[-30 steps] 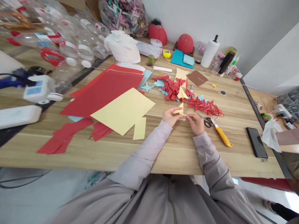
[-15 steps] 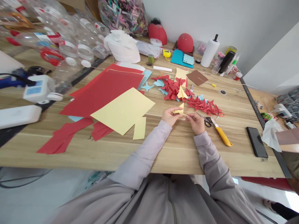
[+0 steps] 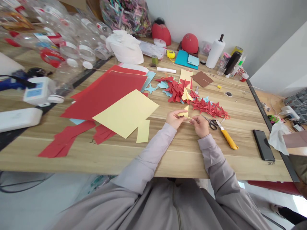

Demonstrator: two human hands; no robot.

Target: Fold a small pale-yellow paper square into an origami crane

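Between my two hands is a small folded piece of pale yellow paper (image 3: 186, 111), one pointed flap standing up. My left hand (image 3: 175, 119) is closed on its left side, thumb below and fingers behind. The fingertips of my right hand (image 3: 200, 125) pinch its right tip. Just beyond lie folded red paper stars (image 3: 208, 108) in a row, and a heap of red paper pieces (image 3: 176, 92) with a yellow folded star (image 3: 186, 95) on top. Black-handled scissors (image 3: 212, 124) and a yellow utility knife (image 3: 229, 139) rest right of my right hand.
Large red sheets (image 3: 107, 91) and a yellow sheet (image 3: 126, 113) lie at left, near red strips (image 3: 66, 140). Plastic bottles (image 3: 72, 48) crowd the back left. A black phone (image 3: 263, 145) lies by the right edge. A brown paper square (image 3: 202, 79) sits farther back.
Both hands keep their hold on the yellow paper, with only a slight shift of the right fingers. The rest of the table looks the same.
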